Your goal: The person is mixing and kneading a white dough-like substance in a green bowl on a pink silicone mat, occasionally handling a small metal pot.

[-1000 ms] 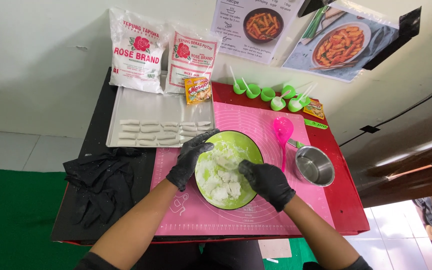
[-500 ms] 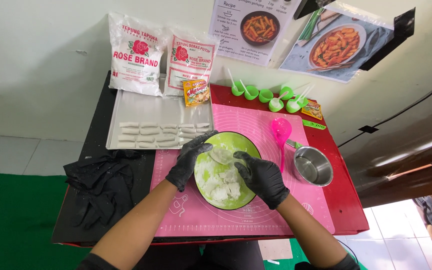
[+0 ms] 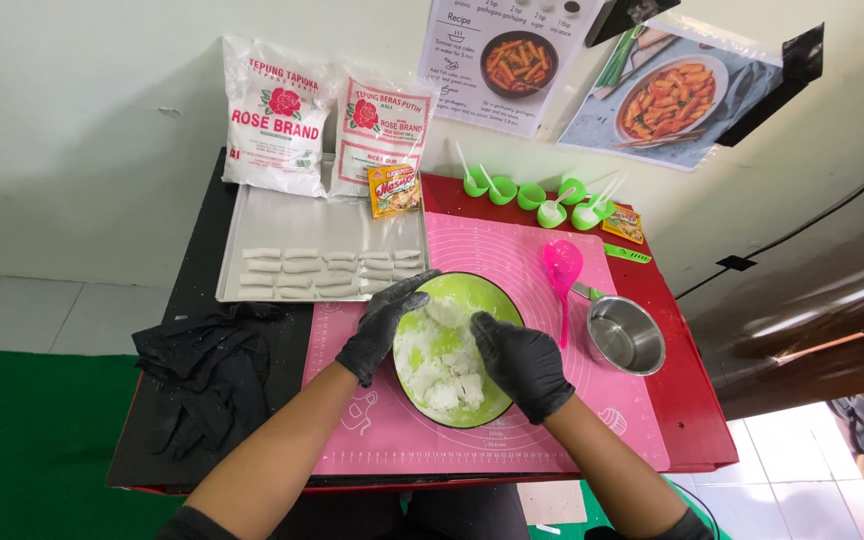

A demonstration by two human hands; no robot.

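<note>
Bowl: green bowl (image 3: 497, 300) sits centred on the pink mat (image 3: 512, 250), rim up; round, so no long axis.
Dough: white dough (image 3: 442, 362) lies in lumps inside the bowl, piled toward the near-left wall.
Left hand: black-gloved left hand (image 3: 384, 325) curls over the bowl's left rim, apparently bracing it.
Right hand: gloved right hand (image 3: 520, 362) presses fingers down into the dough; whether it grips a lump cannot be told.
Tray: metal tray (image 3: 292, 215) behind holds short white dough sticks (image 3: 330, 272) in rows, long axes left-right.
Nearby: pink spoon (image 3: 562, 265) and steel pot (image 3: 627, 338) to the right.
</note>
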